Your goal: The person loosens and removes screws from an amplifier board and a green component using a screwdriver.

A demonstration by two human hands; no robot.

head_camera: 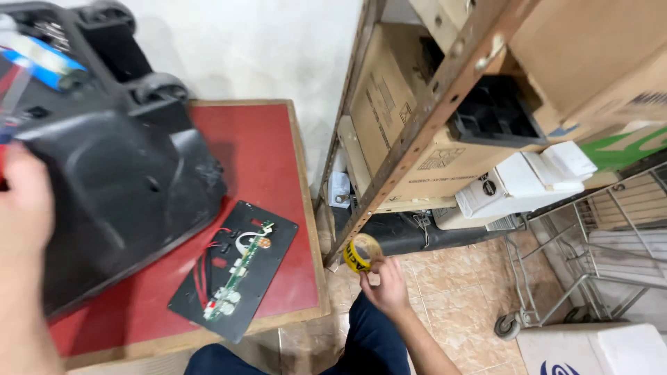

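1. A roll of yellow tape [363, 252] with black markings is pinched in the fingers of the right hand [386, 286], held off the right edge of the red-topped table [267, 149], above the tiled floor [458, 292] and close to the metal shelf upright [410, 139].
2. The right hand is closed around the roll, thumb and fingers on its rim, apparently to keep it ready at knee level, just past the table corner.
3. The left hand [24, 208] presses flat against the large black plastic housing [111, 160] on the left part of the table. Its fingers look spread, though blur makes the exact grip hard to tell. The housing is tilted on the tabletop, and the hand seems to steady it there.
4. Just right of the housing, on the table's near-right area, lies a black panel [236, 278] with a green circuit board [240, 271] face up, joined by red and black wires [208, 260] running back towards the housing.
5. Beyond the table's right edge, the shelf holds cardboard boxes [396, 111] and a white box [517, 184].
6. A wire trolley [590, 257] on castors stands farther right of the table.
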